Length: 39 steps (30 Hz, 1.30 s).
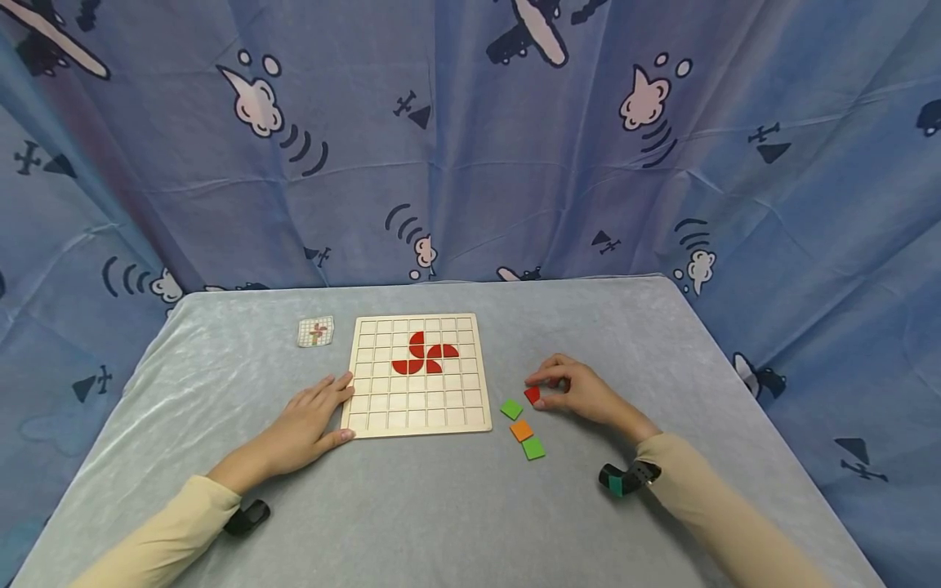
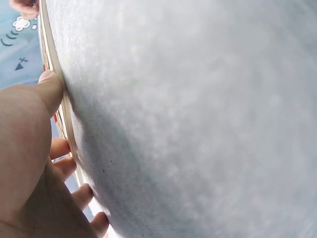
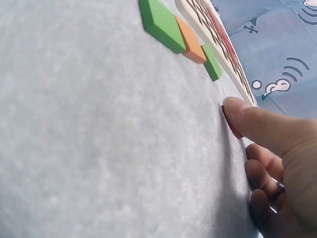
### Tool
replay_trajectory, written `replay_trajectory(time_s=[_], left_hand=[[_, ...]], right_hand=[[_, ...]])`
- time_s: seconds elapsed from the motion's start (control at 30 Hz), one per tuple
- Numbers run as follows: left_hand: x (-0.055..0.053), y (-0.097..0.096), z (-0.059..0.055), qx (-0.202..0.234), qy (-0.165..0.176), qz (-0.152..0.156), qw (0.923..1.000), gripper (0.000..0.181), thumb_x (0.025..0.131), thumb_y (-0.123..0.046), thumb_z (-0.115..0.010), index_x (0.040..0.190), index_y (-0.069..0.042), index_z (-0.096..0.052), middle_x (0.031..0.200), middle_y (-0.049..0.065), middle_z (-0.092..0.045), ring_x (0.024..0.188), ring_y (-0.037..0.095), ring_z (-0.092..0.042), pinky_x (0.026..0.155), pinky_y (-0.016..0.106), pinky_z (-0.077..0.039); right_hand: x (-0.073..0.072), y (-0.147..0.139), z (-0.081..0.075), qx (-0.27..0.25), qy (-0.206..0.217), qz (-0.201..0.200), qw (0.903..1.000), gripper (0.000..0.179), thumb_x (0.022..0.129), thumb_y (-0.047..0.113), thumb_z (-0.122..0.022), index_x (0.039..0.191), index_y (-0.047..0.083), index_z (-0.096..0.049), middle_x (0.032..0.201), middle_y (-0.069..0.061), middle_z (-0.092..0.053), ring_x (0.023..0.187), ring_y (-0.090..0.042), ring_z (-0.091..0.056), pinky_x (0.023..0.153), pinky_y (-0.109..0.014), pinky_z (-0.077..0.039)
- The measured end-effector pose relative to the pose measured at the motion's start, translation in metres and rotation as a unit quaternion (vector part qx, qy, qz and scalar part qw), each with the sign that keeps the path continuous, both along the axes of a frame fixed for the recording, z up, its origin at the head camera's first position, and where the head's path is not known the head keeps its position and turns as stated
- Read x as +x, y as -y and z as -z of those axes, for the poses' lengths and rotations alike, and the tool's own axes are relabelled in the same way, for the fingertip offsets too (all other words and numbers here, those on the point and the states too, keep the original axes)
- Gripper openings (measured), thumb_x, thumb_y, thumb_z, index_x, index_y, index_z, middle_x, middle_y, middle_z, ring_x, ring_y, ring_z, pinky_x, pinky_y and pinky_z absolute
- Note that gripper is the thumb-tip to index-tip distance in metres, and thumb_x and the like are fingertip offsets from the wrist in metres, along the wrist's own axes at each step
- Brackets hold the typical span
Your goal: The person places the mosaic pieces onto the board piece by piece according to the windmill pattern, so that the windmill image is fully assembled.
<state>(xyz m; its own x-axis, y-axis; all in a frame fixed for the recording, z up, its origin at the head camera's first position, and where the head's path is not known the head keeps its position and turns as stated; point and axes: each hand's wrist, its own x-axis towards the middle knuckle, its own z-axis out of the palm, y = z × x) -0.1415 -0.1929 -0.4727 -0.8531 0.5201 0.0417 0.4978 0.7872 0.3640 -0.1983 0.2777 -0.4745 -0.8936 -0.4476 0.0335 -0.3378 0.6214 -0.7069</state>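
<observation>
A pale wooden grid board [image 1: 412, 412] lies on the cloth, with several red curved-edged pieces [image 1: 444, 351] set in a pinwheel shape near its middle. My left hand [image 1: 305, 429] rests against the board's left side, fingers extended along the edge and thumb at the near corner. To the right of the board, my right hand [image 1: 581, 394] pinches a red tile [image 1: 532, 395] between thumb and fingers, low over the cloth. The right wrist view shows the thumb on the red tile [image 3: 232, 124], partly covering it. Beside it lie a green tile [image 1: 511, 409], an orange tile [image 1: 521, 430] and another green tile [image 1: 533, 447].
A small card [image 1: 315, 331] printed with a grid and a coloured figure lies beyond the left hand, left of the board. Grey cloth [image 1: 441, 514] covers the table. A blue patterned curtain [image 1: 470, 163] hangs behind and at both sides.
</observation>
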Motion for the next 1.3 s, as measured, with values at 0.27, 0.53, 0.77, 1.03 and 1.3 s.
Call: replay_trajectory(time_s=[0.27, 0.53, 0.77, 1.03, 1.3], left_hand=[[-0.0007, 0.0009, 0.0012, -0.002, -0.001, 0.001, 1.0, 0.065, 0.098, -0.037, -0.06, 0.148, -0.001, -0.041, 0.162, 0.016, -0.029, 0.148, 0.044, -0.028, 0.114, 0.064, -0.029], [-0.0012, 0.0014, 0.002, -0.003, 0.0, 0.0, 1.0, 0.065, 0.098, -0.038, -0.06, 0.148, -0.001, -0.041, 0.163, 0.016, -0.029, 0.148, 0.044, -0.028, 0.114, 0.064, -0.029], [-0.0011, 0.0014, 0.0016, -0.002, 0.0, 0.002, 1.0, 0.064, 0.098, -0.037, -0.06, 0.148, -0.002, -0.04, 0.163, 0.016, -0.029, 0.148, 0.044, -0.028, 0.114, 0.064, -0.029], [-0.001, 0.001, 0.0012, 0.0, 0.0, 0.003, 1.0, 0.064, 0.098, -0.037, -0.06, 0.148, -0.001, -0.04, 0.162, 0.016, -0.029, 0.148, 0.044, -0.028, 0.115, 0.064, -0.029], [-0.0007, 0.0005, 0.0001, 0.003, -0.001, 0.004, 1.0, 0.064, 0.098, -0.035, -0.06, 0.147, 0.0, -0.04, 0.162, 0.018, -0.029, 0.148, 0.045, -0.028, 0.115, 0.063, -0.028]], right_hand=[[-0.0021, 0.002, 0.0009, 0.008, -0.005, -0.002, 1.0, 0.029, 0.078, 0.027, -0.084, 0.106, 0.021, -0.077, 0.109, -0.003, -0.062, 0.092, -0.015, -0.053, 0.077, -0.025, -0.046], [-0.0018, 0.0061, -0.0012, 0.017, -0.005, 0.01, 0.9998, 0.026, 0.076, 0.027, -0.086, 0.101, 0.023, -0.077, 0.106, 0.0, -0.062, 0.089, -0.013, -0.053, 0.077, -0.025, -0.046], [-0.0019, 0.0069, -0.0003, 0.014, -0.007, 0.018, 0.9997, 0.023, 0.075, 0.027, -0.087, 0.096, 0.025, -0.078, 0.102, 0.002, -0.062, 0.088, -0.012, -0.054, 0.077, -0.023, -0.047], [-0.0032, 0.0074, 0.0011, 0.014, -0.012, 0.025, 0.9995, 0.023, 0.074, 0.027, -0.087, 0.095, 0.025, -0.078, 0.101, 0.002, -0.062, 0.085, -0.013, -0.055, 0.075, -0.022, -0.048], [-0.0069, 0.0092, -0.0028, 0.016, -0.006, 0.017, 0.9997, 0.022, 0.073, 0.028, -0.087, 0.093, 0.025, -0.078, 0.097, 0.003, -0.062, 0.08, -0.013, -0.054, 0.07, -0.021, -0.046]])
